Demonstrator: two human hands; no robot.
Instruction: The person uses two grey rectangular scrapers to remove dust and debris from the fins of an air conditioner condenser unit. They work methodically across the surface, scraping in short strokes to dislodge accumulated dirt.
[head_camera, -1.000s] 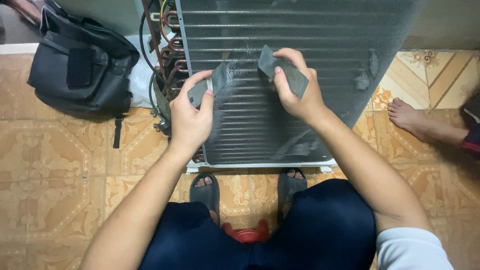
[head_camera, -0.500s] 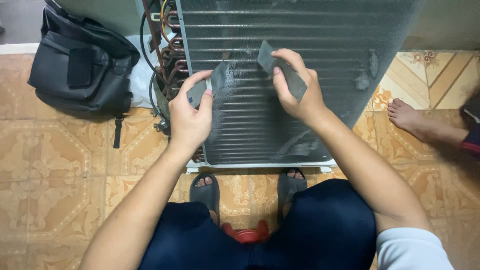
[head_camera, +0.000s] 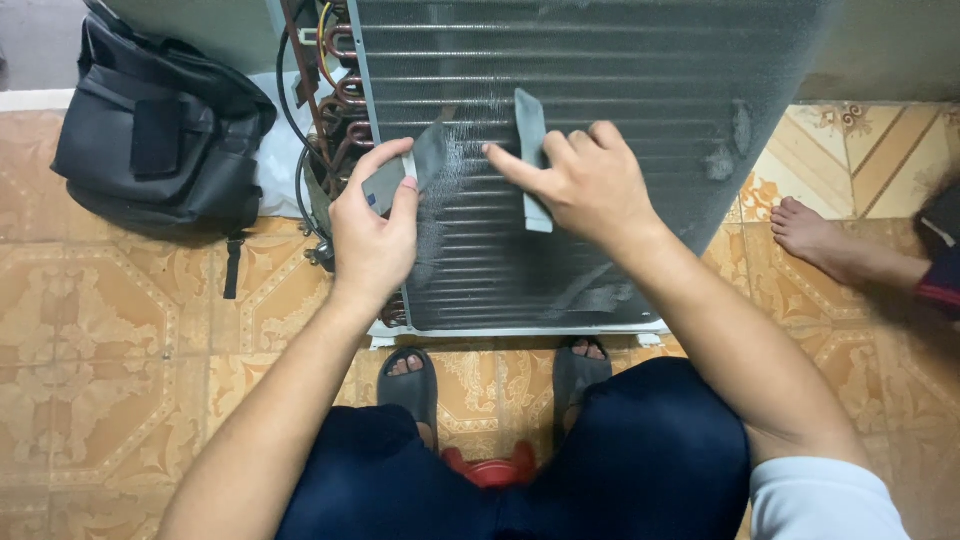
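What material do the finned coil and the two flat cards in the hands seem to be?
Coil: looks like dull grey metal, thin close fins, dusty. Left hand card: probably plastic, thin, stiff, grey. Right hand card: same look.

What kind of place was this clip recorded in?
Probably a room in a home, used as a makeshift repair spot. The finned condenser coil stands on a patterned tile floor, a black backpack lies beside it, and another person's bare foot rests on the tiles.

Soft, even indoor light from overhead; faint shadows, mild edge stretching, and perhaps slight blur throughout.
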